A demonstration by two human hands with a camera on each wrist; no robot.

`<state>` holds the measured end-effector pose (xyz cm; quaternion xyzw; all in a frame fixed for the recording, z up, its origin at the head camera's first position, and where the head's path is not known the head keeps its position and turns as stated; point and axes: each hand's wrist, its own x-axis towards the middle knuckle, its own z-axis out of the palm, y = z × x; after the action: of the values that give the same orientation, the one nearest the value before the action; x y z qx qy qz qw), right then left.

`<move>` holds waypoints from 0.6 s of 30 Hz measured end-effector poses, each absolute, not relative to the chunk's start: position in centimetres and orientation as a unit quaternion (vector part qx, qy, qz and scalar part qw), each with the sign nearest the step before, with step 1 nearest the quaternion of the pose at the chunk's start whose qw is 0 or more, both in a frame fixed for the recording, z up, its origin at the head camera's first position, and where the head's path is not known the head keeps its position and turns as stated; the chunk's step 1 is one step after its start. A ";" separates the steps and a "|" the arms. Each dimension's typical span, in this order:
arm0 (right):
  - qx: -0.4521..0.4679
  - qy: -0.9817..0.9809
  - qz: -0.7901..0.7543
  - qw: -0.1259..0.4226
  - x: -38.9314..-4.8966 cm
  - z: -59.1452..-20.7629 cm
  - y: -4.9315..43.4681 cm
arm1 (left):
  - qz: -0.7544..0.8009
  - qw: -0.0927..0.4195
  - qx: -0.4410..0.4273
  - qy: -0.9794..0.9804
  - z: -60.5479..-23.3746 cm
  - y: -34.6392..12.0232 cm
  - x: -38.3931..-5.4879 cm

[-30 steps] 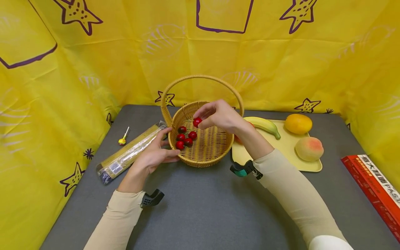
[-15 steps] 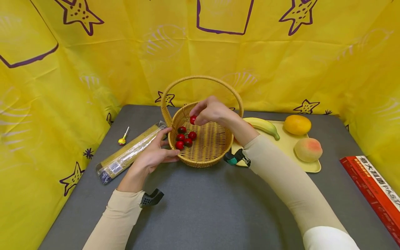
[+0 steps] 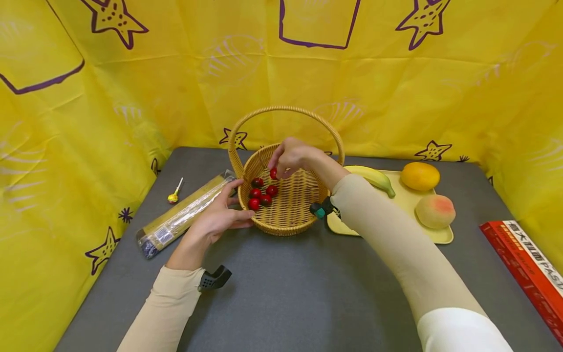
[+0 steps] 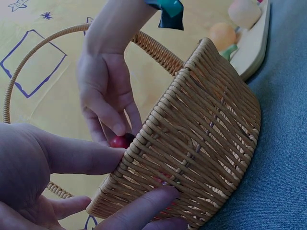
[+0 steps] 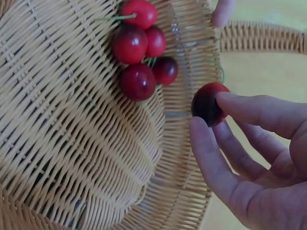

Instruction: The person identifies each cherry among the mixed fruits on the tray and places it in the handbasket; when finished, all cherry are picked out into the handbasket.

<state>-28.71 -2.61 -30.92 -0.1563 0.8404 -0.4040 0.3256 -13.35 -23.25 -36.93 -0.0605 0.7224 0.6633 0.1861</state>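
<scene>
A wicker basket with a tall hoop handle stands near the back of the table. My right hand reaches over its right side and pinches a dark red cherry between thumb and fingertips. In the right wrist view that cherry has a green stem and is close to the inner wall, apart from several other cherries clustered on the basket's left side. My left hand rests against the basket's left outside, thumb and fingers fairly straight; its thumb touches the rim in the left wrist view.
Right of the basket, a pale yellow tray bears a banana, a mango and a peach. A long clear-wrapped package and a lollipop lie at left. A red pasta box sits far right.
My right hand has moved left and a little lower inside the basket, carrying the cherry nearer the other cherries. My left hand stays against the basket.
</scene>
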 end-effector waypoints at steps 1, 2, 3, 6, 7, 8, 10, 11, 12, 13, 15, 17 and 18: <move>-0.157 0.840 -0.403 0.329 -28.9 -31.0 -2.7 | 0.663 0.186 -0.060 0.722 -36.9 -23.3 -13.3; -0.160 0.839 -0.401 0.331 -29.0 -31.1 -2.7 | 0.663 0.186 -0.060 0.722 -36.9 -23.3 -13.3; -0.162 0.838 -0.402 0.333 -29.1 -31.3 -2.8 | 0.663 0.186 -0.060 0.723 -36.9 -23.3 -13.3; -0.163 0.836 -0.401 0.338 -29.5 -31.8 -3.1 | 0.661 0.186 -0.060 0.724 -37.0 -23.4 -13.3; -0.162 0.834 -0.402 0.342 -29.6 -32.0 -3.2 | 0.661 0.186 -0.061 0.724 -37.0 -23.4 -13.2; -0.162 0.834 -0.401 0.344 -29.7 -32.1 -3.3 | 0.661 0.187 -0.061 0.724 -37.0 -23.4 -13.2; -0.158 0.833 -0.400 0.349 -29.8 -32.4 -3.5 | 0.662 0.187 -0.062 0.723 -37.0 -23.4 -13.2; -0.154 0.832 -0.400 0.353 -29.9 -32.5 -3.5 | 0.663 0.187 -0.062 0.723 -36.9 -23.3 -13.2; -0.152 0.831 -0.400 0.355 -29.9 -32.6 -3.6 | 0.663 0.188 -0.062 0.722 -36.9 -23.3 -13.2; -0.150 0.832 -0.398 0.358 -30.0 -32.6 -3.6 | 0.663 0.188 -0.063 0.722 -36.9 -23.3 -13.2; -0.145 0.834 -0.393 0.360 -30.1 -32.8 -3.7 | 0.662 0.188 -0.063 0.723 -36.9 -23.3 -13.2; -0.140 0.836 -0.389 0.362 -30.1 -32.9 -3.8 | 0.662 0.188 -0.063 0.723 -36.8 -23.3 -13.2; -0.139 0.838 -0.385 0.361 -30.2 -32.9 -3.9 | 0.662 0.188 -0.063 0.723 -36.8 -23.2 -13.2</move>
<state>-30.16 -3.90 -32.87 -0.1395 0.8376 -0.3854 0.3612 -13.22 -23.25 -36.83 -0.0633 0.7230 0.6618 0.1879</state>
